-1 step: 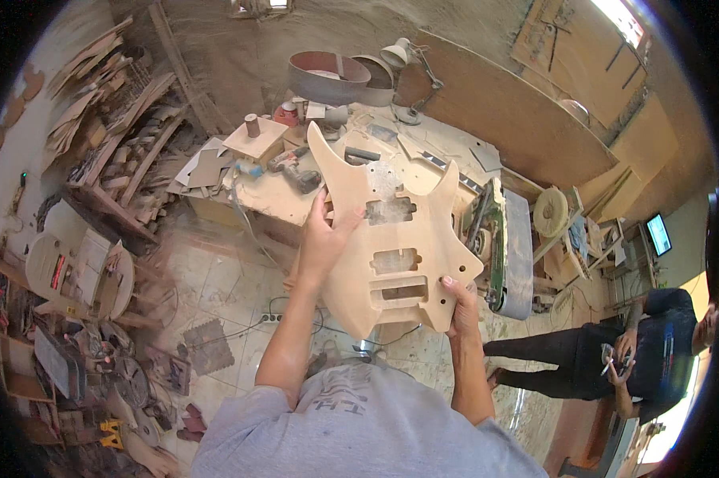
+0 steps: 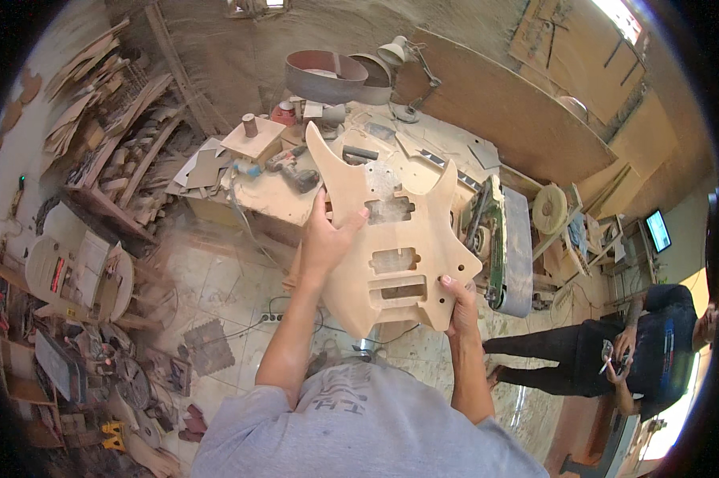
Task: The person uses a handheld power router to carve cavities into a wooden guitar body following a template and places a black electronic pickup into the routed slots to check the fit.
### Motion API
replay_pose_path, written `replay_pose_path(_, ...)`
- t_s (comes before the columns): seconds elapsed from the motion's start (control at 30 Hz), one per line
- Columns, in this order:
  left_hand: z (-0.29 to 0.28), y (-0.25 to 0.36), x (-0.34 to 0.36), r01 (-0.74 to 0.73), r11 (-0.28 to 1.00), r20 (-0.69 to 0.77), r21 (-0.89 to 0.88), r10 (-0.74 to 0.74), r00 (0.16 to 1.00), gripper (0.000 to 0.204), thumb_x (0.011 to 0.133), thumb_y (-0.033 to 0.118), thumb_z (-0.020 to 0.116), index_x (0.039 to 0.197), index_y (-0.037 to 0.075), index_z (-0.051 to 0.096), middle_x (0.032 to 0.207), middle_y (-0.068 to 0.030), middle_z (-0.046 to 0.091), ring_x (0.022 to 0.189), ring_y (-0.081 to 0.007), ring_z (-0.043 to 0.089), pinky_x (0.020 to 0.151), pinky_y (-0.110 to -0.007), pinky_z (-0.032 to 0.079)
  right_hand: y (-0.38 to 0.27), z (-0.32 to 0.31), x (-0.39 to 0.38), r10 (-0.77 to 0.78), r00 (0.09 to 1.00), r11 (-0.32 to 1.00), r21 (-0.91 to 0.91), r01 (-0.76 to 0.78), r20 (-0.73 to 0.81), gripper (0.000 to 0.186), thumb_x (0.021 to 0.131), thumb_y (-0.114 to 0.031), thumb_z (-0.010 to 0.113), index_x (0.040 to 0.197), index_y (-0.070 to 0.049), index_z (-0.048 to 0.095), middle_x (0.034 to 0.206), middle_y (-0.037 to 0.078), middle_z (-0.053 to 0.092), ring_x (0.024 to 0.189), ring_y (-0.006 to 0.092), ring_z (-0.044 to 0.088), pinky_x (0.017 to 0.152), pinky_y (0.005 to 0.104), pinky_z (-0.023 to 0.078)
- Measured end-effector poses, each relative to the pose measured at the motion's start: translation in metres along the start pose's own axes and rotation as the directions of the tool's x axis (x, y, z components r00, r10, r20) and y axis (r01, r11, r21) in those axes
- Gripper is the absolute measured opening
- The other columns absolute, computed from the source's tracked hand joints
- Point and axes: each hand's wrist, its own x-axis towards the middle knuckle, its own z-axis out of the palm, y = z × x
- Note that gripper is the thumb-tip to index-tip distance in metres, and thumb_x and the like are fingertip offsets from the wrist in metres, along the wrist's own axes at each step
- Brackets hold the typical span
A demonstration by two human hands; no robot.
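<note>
I hold an unfinished guitar body [image 2: 391, 239] of pale bare wood upright in front of me. It has two pointed horns at the top and several routed cavities in its face. My left hand [image 2: 328, 239] grips its left edge at the waist, thumb on the face. My right hand [image 2: 460, 307] holds its lower right edge, fingers curled round the rim. The body hangs in the air between me and a dusty workbench [image 2: 268, 199].
On the bench lie a power drill [image 2: 294, 171], wooden blocks and templates, with a lamp [image 2: 395, 52] behind. A belt sander [image 2: 499, 239] stands right of the body. Wood offcuts [image 2: 112, 159] fill shelves at left. A person in dark clothes [image 2: 614, 350] stands at right. A power strip [image 2: 272, 317] lies on the tiled floor.
</note>
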Motion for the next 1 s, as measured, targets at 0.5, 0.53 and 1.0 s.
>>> replay_pose_path(0.5,0.067,-0.025,0.014,-0.021,0.868,0.08,0.496,-0.021,0.997,0.108,0.08,0.035,0.078,0.156,-0.021,0.026,0.123,-0.038,0.069,0.115,-0.0494,0.069,0.104,-0.052,0.052,0.011,-0.024,-0.039,-0.078,0.975,0.997,-0.001,0.079,-0.206,0.053,0.088,-0.007,0.075,0.137,0.004,0.058,0.121,0.016,0.073,0.102,0.022,0.075,0.082,0.0368,0.065)
replay_pose_path(0.53,0.07,-0.03,0.014,-0.054,0.87,0.09,0.49,0.011,0.996,0.109,0.079,0.034,0.079,0.157,-0.021,0.026,0.123,-0.038,0.069,0.115,-0.0491,0.069,0.104,-0.052,0.052,0.008,-0.022,-0.042,-0.1,0.969,0.995,-0.004,0.102,-0.225,0.053,0.088,-0.007,0.075,0.137,0.004,0.058,0.121,0.016,0.073,0.101,0.022,0.076,0.082,0.0366,0.065)
replay_pose_path(1.0,0.1,-0.033,0.001,-0.058,0.93,0.247,0.362,-0.035,0.968,0.105,0.081,0.023,0.076,0.161,-0.017,0.021,0.138,-0.0362,0.062,0.13,-0.0429,0.064,0.11,-0.046,0.049,0.003,-0.033,-0.07,-0.208,0.929,0.978,-0.069,0.196,-0.307,0.051,0.086,-0.006,0.077,0.133,0.007,0.06,0.116,0.016,0.074,0.096,0.0232,0.076,0.081,0.038,0.066)
